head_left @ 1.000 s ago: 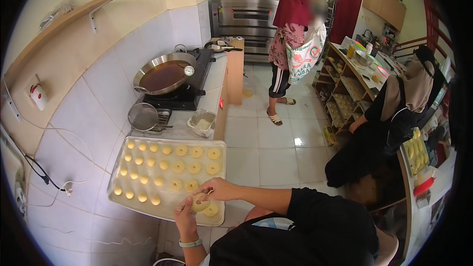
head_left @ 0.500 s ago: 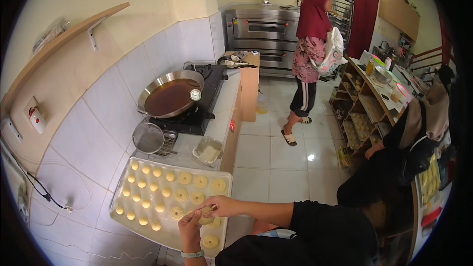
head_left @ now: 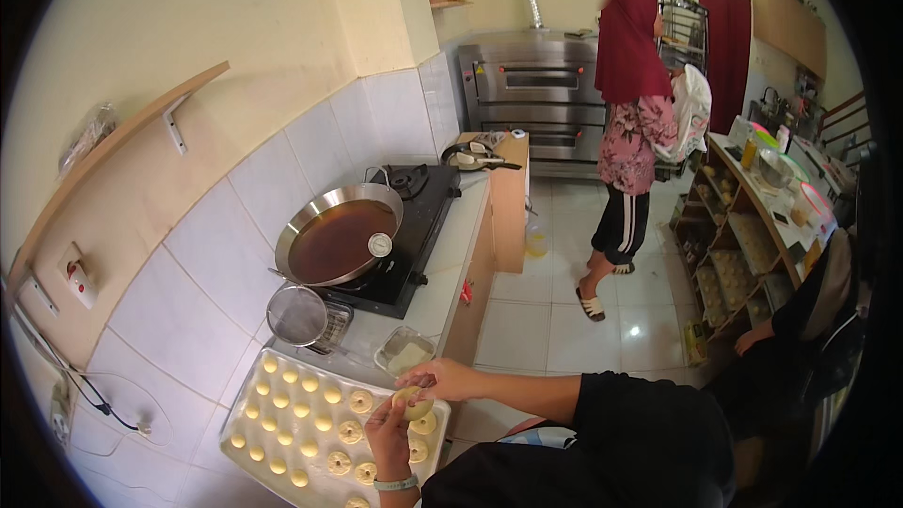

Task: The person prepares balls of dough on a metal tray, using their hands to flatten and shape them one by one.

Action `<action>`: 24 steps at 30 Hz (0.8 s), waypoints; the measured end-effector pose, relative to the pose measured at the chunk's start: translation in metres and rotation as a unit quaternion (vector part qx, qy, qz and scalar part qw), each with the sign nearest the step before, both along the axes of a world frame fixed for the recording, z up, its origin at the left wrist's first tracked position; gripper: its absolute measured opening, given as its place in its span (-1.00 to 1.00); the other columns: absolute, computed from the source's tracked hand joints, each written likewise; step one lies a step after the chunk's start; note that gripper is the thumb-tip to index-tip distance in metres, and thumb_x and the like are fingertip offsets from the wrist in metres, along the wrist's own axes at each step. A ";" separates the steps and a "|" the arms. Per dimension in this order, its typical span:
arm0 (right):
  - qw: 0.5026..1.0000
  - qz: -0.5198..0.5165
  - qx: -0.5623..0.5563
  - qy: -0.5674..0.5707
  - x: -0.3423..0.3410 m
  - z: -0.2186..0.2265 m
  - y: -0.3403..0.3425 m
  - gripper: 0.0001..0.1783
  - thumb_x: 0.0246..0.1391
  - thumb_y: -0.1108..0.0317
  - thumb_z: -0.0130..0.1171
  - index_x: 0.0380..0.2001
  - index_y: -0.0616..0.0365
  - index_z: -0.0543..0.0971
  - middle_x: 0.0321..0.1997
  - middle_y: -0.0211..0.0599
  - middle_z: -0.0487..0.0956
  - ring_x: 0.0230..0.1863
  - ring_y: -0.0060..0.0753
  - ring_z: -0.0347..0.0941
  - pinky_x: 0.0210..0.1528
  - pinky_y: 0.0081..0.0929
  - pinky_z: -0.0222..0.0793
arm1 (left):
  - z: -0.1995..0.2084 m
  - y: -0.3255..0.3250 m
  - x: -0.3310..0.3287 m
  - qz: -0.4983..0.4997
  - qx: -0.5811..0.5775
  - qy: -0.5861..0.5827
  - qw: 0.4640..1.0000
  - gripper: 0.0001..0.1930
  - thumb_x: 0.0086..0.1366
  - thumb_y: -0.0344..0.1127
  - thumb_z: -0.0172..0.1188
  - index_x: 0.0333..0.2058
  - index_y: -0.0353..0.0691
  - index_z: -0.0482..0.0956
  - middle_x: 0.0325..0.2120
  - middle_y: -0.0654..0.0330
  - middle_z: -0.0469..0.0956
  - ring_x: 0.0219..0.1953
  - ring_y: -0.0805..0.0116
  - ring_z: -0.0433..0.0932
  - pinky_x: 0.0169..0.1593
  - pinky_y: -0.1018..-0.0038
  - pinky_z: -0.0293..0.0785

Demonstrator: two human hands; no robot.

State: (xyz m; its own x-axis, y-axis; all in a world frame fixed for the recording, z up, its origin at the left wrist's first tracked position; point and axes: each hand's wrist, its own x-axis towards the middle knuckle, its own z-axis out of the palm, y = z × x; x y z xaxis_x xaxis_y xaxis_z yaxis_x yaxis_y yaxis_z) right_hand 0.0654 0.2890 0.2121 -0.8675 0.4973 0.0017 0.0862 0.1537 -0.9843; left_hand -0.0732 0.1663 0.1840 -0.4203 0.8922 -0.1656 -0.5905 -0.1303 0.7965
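A ring of pale dough is raised over the near right part of a baking tray. My left hand, with a light band at the wrist, pinches it from the left. From the right, my right hand has its fingers closed on the same ring. Round dough balls lie in rows over the tray's left and middle. Several shaped dough rings rest along its right side, some partly hidden by my hands.
Beyond the tray, a wide pan of brown liquid with a dial thermometer sits on a black stove. A strainer and a clear tub are nearer. One person stands by the oven; another sits at right.
My view has shifted, so the scene sits lower and the tray's near edge is cut off. The dough ring stays in both hands, its hole turned more into view. The standing person has turned further away.
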 end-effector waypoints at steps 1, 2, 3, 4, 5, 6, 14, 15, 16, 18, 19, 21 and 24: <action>1.000 -0.005 0.007 0.000 0.000 0.000 0.005 -0.54 -0.02 0.38 0.22 0.01 0.14 0.45 -0.09 -0.27 0.54 -0.10 -0.48 0.46 0.00 -0.50 0.34 | -0.001 0.003 -0.001 -0.024 -0.001 0.017 1.000 -0.70 0.16 -0.49 0.17 -0.15 -0.57 0.46 -0.31 0.03 0.56 -0.28 0.34 0.56 -0.15 0.52 0.50; 1.000 -0.002 0.004 0.007 -0.001 -0.005 0.009 -0.54 -0.02 0.38 0.22 0.01 0.14 0.45 -0.09 -0.27 0.54 -0.10 -0.48 0.46 0.00 -0.50 0.34 | -0.001 0.006 -0.001 -0.048 -0.002 0.033 0.998 -0.71 0.19 -0.46 0.14 -0.14 -0.55 0.46 -0.30 0.05 0.55 -0.25 0.34 0.55 -0.09 0.49 0.47; 0.999 0.008 0.013 0.034 -0.003 -0.014 0.012 -0.56 -0.02 0.39 0.22 -0.01 0.16 0.46 -0.09 -0.29 0.54 -0.10 -0.49 0.46 0.00 -0.51 0.34 | 0.000 0.011 0.000 -0.045 -0.004 0.041 0.998 -0.71 0.19 -0.46 0.14 -0.14 -0.55 0.46 -0.30 0.05 0.55 -0.25 0.34 0.55 -0.09 0.49 0.47; 0.998 0.021 0.021 0.060 -0.005 -0.019 0.014 -0.57 -0.02 0.39 0.22 -0.02 0.18 0.46 -0.10 -0.30 0.54 -0.09 -0.50 0.45 0.00 -0.52 0.34 | 0.001 0.015 0.001 -0.048 -0.002 0.045 0.998 -0.70 0.20 -0.47 0.13 -0.13 -0.56 0.44 -0.29 0.03 0.55 -0.23 0.33 0.55 -0.07 0.48 0.47; 0.997 0.028 0.021 0.068 -0.005 -0.022 0.015 -0.57 -0.02 0.39 0.22 -0.02 0.18 0.46 -0.10 -0.30 0.54 -0.09 -0.50 0.45 0.00 -0.52 0.34 | 0.002 0.018 0.002 -0.052 0.000 0.049 0.997 -0.69 0.20 -0.47 0.12 -0.12 -0.57 0.43 -0.28 0.02 0.54 -0.22 0.31 0.54 -0.06 0.47 0.46; 0.998 0.029 -0.006 0.058 -0.004 -0.025 0.017 -0.57 -0.02 0.40 0.21 -0.03 0.19 0.46 -0.11 -0.31 0.55 -0.08 -0.50 0.45 0.02 -0.52 0.33 | 0.000 0.020 0.002 -0.045 0.000 0.057 0.997 -0.69 0.20 -0.47 0.12 -0.12 -0.57 0.43 -0.28 0.02 0.54 -0.22 0.31 0.54 -0.06 0.47 0.46; 0.999 0.022 -0.010 0.039 0.012 -0.007 0.022 -0.57 -0.01 0.43 0.20 -0.01 0.17 0.45 -0.11 -0.30 0.54 -0.02 -0.51 0.42 0.07 -0.53 0.29 | 0.002 0.025 0.011 -0.038 -0.023 0.045 0.998 -0.64 0.12 -0.53 0.21 -0.11 -0.58 0.41 -0.29 0.05 0.56 -0.30 0.39 0.56 -0.17 0.58 0.49; 0.998 0.017 -0.051 0.045 0.015 -0.010 0.021 -0.57 -0.02 0.43 0.20 -0.02 0.17 0.45 -0.11 -0.31 0.55 -0.01 -0.51 0.42 0.07 -0.52 0.29 | 0.004 0.024 0.014 -0.038 -0.025 0.056 0.997 -0.64 0.12 -0.52 0.22 -0.12 -0.58 0.41 -0.30 0.06 0.56 -0.31 0.39 0.56 -0.18 0.58 0.49; 0.994 0.004 -0.092 0.050 0.020 -0.014 0.021 -0.57 -0.02 0.43 0.19 -0.02 0.17 0.45 -0.11 -0.32 0.55 -0.01 -0.51 0.42 0.07 -0.51 0.28 | 0.008 0.026 0.020 -0.047 -0.026 0.067 0.996 -0.64 0.12 -0.51 0.22 -0.12 -0.57 0.42 -0.30 0.07 0.56 -0.31 0.40 0.56 -0.19 0.59 0.49; 0.995 -0.004 -0.085 0.056 0.025 -0.031 0.019 -0.57 -0.02 0.43 0.20 -0.02 0.17 0.45 -0.10 -0.32 0.54 -0.01 -0.50 0.42 0.06 -0.51 0.29 | 0.012 0.027 0.026 -0.053 -0.036 0.079 0.995 -0.62 0.11 -0.49 0.25 -0.11 -0.56 0.42 -0.31 0.08 0.56 -0.30 0.40 0.56 -0.19 0.58 0.49; 0.994 -0.008 -0.091 0.054 0.020 -0.035 0.016 -0.56 -0.02 0.43 0.20 -0.01 0.17 0.45 -0.10 -0.31 0.54 -0.01 -0.50 0.42 0.05 -0.50 0.30 | 0.003 0.023 0.022 -0.039 -0.028 0.097 0.994 -0.61 0.11 -0.49 0.25 -0.10 -0.57 0.41 -0.30 0.07 0.56 -0.29 0.38 0.56 -0.18 0.57 0.50; 0.993 -0.031 -0.100 0.060 0.019 -0.029 0.002 -0.56 -0.03 0.40 0.20 -0.02 0.18 0.46 -0.10 -0.30 0.55 -0.02 -0.49 0.43 0.04 -0.51 0.31 | 0.003 0.011 0.022 -0.054 -0.030 0.113 0.992 -0.60 0.10 -0.50 0.25 -0.10 -0.58 0.41 -0.29 0.05 0.55 -0.28 0.36 0.56 -0.16 0.55 0.50; 0.996 -0.070 -0.038 0.037 0.015 -0.022 -0.017 -0.57 -0.03 0.36 0.21 -0.03 0.17 0.47 -0.12 -0.27 0.56 -0.07 -0.48 0.46 0.00 -0.51 0.34 | 0.017 -0.006 0.018 -0.077 -0.048 0.143 0.985 -0.59 0.09 -0.52 0.26 -0.10 -0.61 0.39 -0.27 0.00 0.54 -0.26 0.32 0.56 -0.13 0.52 0.50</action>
State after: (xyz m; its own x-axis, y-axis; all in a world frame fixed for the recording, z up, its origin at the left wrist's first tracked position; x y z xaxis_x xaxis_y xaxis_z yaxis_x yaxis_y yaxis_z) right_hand 0.0806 0.2716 0.1901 -0.7881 0.6152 0.0205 0.0280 0.0692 -0.9972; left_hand -0.0557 0.1606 0.2009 -0.3232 0.9348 -0.1472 -0.3462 0.0280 0.9378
